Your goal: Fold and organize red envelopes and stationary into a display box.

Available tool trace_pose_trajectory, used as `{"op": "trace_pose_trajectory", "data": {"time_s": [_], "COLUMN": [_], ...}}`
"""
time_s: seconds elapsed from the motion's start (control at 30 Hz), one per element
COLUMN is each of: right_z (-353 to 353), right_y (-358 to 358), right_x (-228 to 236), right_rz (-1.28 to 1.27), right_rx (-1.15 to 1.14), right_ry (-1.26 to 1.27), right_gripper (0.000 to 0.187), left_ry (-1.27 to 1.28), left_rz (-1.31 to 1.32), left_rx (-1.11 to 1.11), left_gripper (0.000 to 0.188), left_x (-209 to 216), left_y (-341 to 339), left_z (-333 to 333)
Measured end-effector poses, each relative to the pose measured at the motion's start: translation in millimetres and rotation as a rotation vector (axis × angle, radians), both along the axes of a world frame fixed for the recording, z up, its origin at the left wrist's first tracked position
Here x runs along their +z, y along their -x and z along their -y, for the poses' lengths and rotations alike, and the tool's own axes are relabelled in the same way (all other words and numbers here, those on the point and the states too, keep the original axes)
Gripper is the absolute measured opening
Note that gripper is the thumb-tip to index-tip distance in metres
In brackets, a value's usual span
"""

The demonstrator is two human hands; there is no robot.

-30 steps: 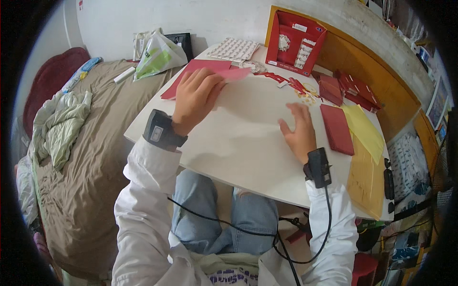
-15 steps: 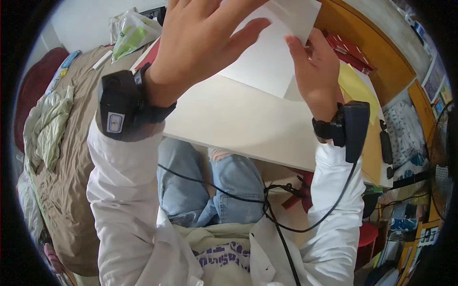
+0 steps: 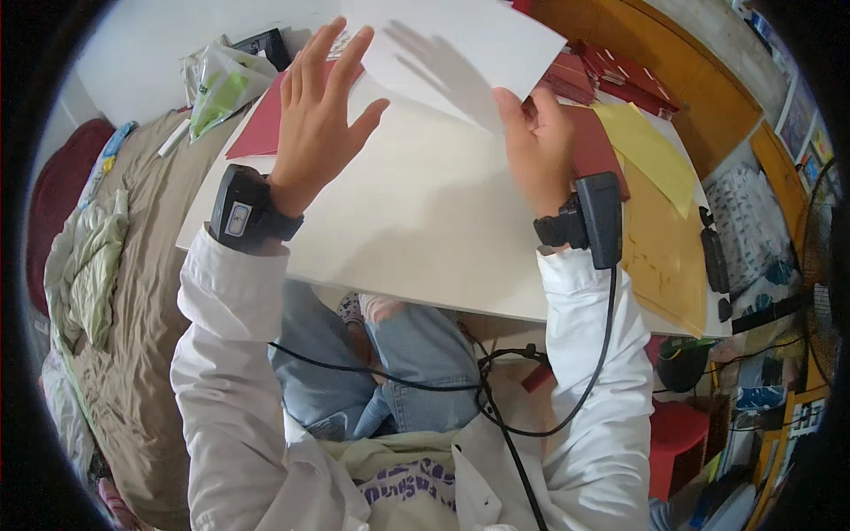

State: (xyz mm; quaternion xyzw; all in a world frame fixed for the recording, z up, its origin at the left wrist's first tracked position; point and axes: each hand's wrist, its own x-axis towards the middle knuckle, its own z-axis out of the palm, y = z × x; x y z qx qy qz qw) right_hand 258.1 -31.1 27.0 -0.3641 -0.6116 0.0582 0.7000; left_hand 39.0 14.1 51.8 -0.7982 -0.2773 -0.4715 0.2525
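Seen from alongside, the right hand (image 3: 538, 146) pinches a thin white paper sheet (image 3: 469, 53) by its near edge, ahead of and between both hands, apparently picked up but not yet laid flat, while the left hand (image 3: 317, 124), fingers spread, seems to grip nothing.

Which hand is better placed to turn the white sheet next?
Probably the right hand: its thumb and fingers pinch the white sheet near its lower right. The left hand is spread open beside the sheet, gripping nothing.
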Motion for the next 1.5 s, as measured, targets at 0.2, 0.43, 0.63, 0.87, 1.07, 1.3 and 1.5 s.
{"op": "trace_pose_trajectory", "data": {"time_s": [0.2, 0.43, 0.63, 0.87, 1.07, 1.3, 1.5], "right_z": [-7, -4, -3, -5, 0, -3, -2], "right_y": [2, -1, -2, -2, -2, 1, -2], "right_x": [-5, -4, -7, -7, -7, -9, -9], "right_rz": [0.086, 0.087, 0.111, 0.08, 0.132, 0.159, 0.026], "right_rx": [-0.024, -0.049, -0.072, -0.025, -0.072, -0.066, -0.009], "right_ry": [-0.043, 0.02, 0.035, 0.016, 0.071, 0.097, 0.121], "right_gripper": [0.016, 0.016, 0.017, 0.018, 0.018, 0.017, 0.017], "left_ry": [0.082, 0.144, 0.207, 0.23, 0.252, 0.283, 0.277], "left_rz": [-0.026, -0.024, 0.025, 0.026, 0.046, 0.045, 0.115], "left_rx": [-0.044, -0.031, -0.077, -0.05, -0.067, -0.061, -0.082], "left_gripper": [0.074, 0.069, 0.07, 0.069, 0.067, 0.066, 0.065], "left_x": [-24, -38, -46, -58, -61, -63, -63], "left_y": [5, 7, 11, 13, 14, 16, 12], "left_z": [-9, -11, -21, -30, -31, -33, -34]}}
